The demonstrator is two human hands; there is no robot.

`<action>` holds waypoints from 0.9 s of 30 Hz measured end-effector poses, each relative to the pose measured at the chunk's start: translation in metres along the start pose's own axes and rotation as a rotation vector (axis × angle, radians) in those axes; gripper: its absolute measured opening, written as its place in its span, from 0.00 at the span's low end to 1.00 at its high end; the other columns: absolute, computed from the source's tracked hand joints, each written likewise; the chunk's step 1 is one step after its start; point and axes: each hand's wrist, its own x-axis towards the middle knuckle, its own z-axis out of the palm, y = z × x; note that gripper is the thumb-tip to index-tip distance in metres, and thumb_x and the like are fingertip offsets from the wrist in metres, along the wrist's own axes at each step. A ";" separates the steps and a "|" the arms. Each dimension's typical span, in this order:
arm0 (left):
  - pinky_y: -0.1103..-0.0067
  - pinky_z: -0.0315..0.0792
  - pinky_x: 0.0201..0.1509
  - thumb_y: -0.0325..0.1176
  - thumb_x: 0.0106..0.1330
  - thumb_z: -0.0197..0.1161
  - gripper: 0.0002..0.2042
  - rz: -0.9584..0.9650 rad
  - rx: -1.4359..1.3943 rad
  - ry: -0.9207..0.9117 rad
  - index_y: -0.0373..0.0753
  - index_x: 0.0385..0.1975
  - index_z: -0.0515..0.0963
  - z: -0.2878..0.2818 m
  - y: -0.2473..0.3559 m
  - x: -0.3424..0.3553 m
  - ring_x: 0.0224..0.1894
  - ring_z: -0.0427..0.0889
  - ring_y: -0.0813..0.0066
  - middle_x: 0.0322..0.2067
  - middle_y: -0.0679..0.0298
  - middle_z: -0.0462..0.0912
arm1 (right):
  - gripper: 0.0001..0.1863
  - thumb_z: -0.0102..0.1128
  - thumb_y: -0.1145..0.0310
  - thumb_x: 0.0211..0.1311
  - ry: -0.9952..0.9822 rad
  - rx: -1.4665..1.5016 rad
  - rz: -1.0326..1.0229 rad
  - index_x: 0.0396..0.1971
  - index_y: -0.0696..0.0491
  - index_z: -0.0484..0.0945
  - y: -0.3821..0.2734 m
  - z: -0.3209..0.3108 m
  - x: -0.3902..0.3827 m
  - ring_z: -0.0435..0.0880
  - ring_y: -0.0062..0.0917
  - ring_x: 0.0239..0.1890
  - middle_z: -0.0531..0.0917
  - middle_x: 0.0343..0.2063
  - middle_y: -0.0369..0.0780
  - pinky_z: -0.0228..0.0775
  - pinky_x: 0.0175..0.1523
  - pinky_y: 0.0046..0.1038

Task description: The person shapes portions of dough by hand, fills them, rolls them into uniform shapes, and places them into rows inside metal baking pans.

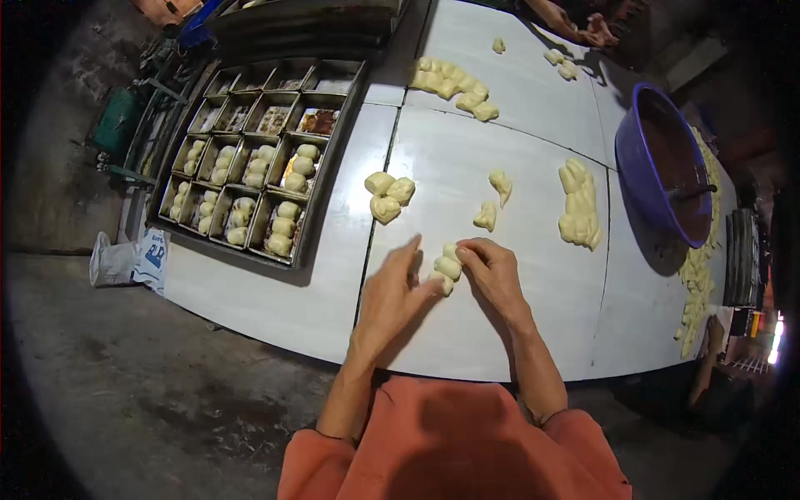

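Three small pale dough pieces [447, 267] lie in a row on the white table [467, 333], pressed between both my hands. My left hand [393, 292] rests flat against their left side with fingers stretched out. My right hand [493, 268] cups them from the right, fingers curled over the top piece. A cluster of three dough balls [388, 195] lies farther up the table, and two loose twisted pieces [492, 202] lie to its right.
A rack of metal loaf tins [250, 158], several filled with dough, stands at the left. A purple basin [662, 162] sits at the right beside a dough strip [579, 204]. More dough [454, 83] lies far back, where another person's hands [583, 29] work.
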 end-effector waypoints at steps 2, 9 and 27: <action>0.69 0.78 0.42 0.40 0.55 0.76 0.40 -0.004 0.053 -0.042 0.32 0.67 0.65 0.009 0.000 -0.015 0.36 0.82 0.62 0.51 0.54 0.77 | 0.16 0.56 0.65 0.69 -0.144 -0.129 0.027 0.45 0.63 0.82 -0.006 -0.003 0.004 0.86 0.37 0.37 0.86 0.39 0.51 0.76 0.48 0.34; 0.62 0.77 0.49 0.36 0.60 0.70 0.30 0.003 0.125 0.193 0.34 0.62 0.70 0.068 -0.007 0.000 0.47 0.82 0.47 0.49 0.48 0.78 | 0.15 0.53 0.68 0.70 -0.058 -0.114 -0.062 0.47 0.62 0.80 -0.002 0.015 0.001 0.85 0.36 0.41 0.85 0.39 0.49 0.74 0.51 0.33; 0.62 0.78 0.49 0.40 0.61 0.68 0.22 0.144 0.213 0.506 0.36 0.53 0.79 -0.205 -0.059 0.140 0.45 0.85 0.47 0.43 0.46 0.84 | 0.26 0.61 0.58 0.69 -0.093 -0.257 -0.499 0.63 0.54 0.72 -0.174 0.184 0.154 0.84 0.37 0.51 0.81 0.52 0.48 0.76 0.54 0.34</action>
